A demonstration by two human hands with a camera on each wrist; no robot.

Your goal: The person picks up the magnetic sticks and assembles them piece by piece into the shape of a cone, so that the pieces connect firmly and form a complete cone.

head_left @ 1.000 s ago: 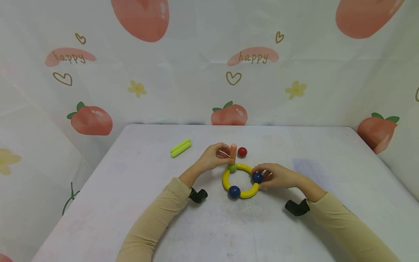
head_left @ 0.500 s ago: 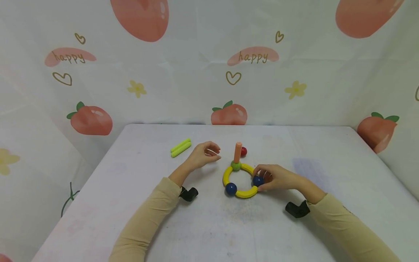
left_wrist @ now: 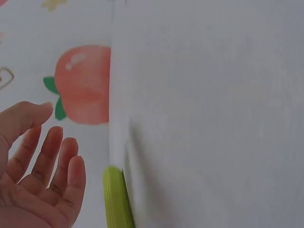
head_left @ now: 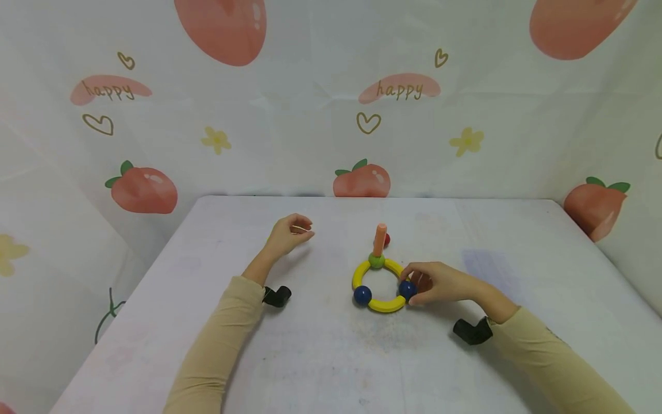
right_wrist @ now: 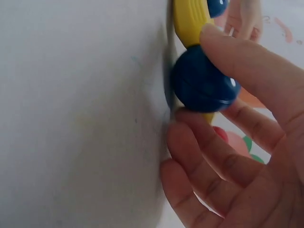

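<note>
A ring of yellow curved rods (head_left: 387, 305) joined by balls lies on the table. My right hand (head_left: 439, 282) holds its right-hand blue ball (head_left: 407, 290), with thumb and fingers around it in the right wrist view. The other blue ball (head_left: 362, 295) is at the ring's front left. From the green ball (head_left: 377, 261) at the back rises an orange stick (head_left: 380, 240). My left hand (head_left: 288, 234) is off to the left, fingers loosely bent, holding nothing. A yellow-green ribbed stick (left_wrist: 117, 199) shows beside it in the left wrist view; the head view hides it behind this hand.
A red ball (head_left: 387, 239) sits behind the orange stick, partly covered by it. The white table (head_left: 320, 345) ends at the back against a printed cloth (head_left: 289, 115). A black curved piece (head_left: 277, 296) is attached at the left wrist, another (head_left: 473, 331) at the right.
My left hand has let go of the orange stick and moved left over the yellow-green sticks. The ring has turned slightly clockwise, with my right hand still at its blue ball.
</note>
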